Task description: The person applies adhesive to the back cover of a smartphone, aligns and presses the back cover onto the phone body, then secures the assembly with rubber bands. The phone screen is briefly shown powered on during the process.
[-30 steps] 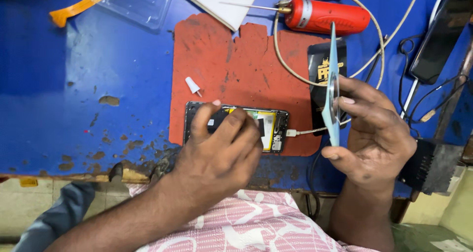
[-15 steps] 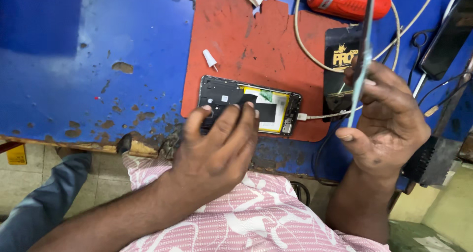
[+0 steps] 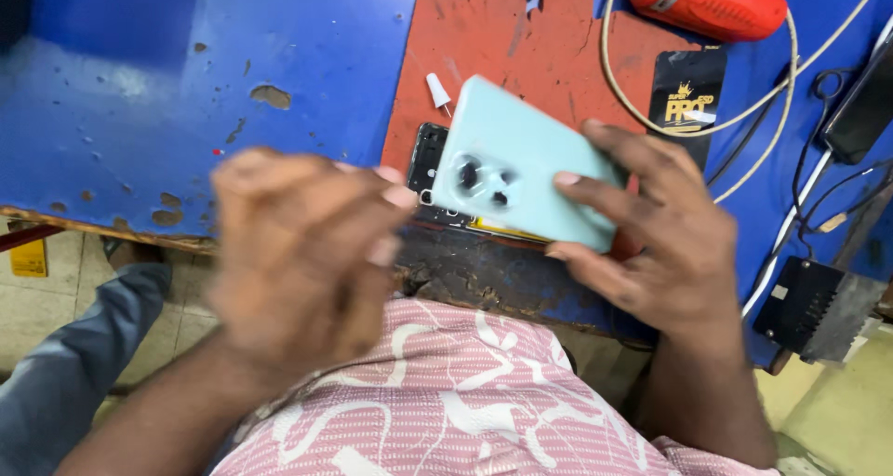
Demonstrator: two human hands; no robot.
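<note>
You see bright, even light with soft shadows. Your left hand [image 3: 298, 253] is blurry. Your right hand [image 3: 660, 243] and the far table [image 3: 233, 48] look sharp.

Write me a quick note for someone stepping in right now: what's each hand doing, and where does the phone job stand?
Right hand: holds the pale green back cover flat over the opened phone, camera cut-outs up.
Left hand: blurred, raised near the cover's corner, apparently empty.
The phone lies on the red mat.
Done: cover brought over the phone.
Left: it looks not yet pressed on; align and seat it.
</note>
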